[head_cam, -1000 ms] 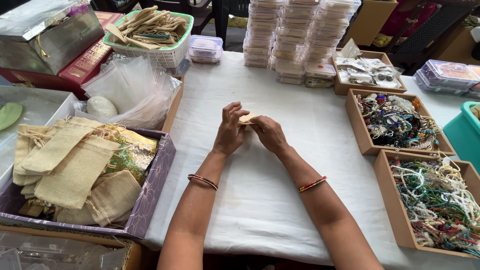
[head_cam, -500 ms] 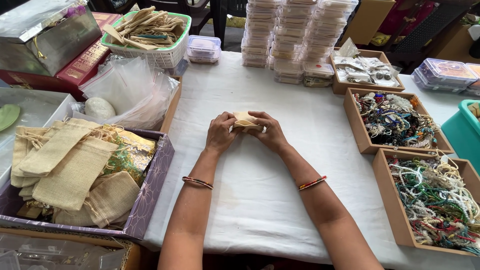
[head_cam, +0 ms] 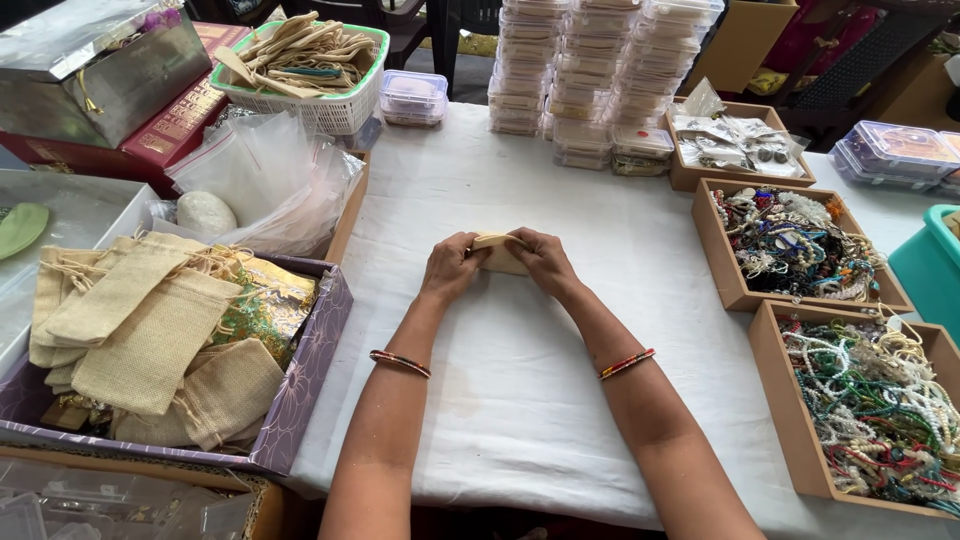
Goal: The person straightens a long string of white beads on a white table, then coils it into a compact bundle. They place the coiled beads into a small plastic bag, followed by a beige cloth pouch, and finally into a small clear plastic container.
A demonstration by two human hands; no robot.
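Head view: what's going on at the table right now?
A person sits at a white cloth and holds a small beige pouch between the left hand and right hand, pressed down on the cloth. To the left, a purple box holds more burlap pouches. On the right, two trays hold tangled beads. Stacks of clear containers stand at the back.

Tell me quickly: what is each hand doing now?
Left hand: closed on the small beige pouch.
Right hand: closed on the same pouch.
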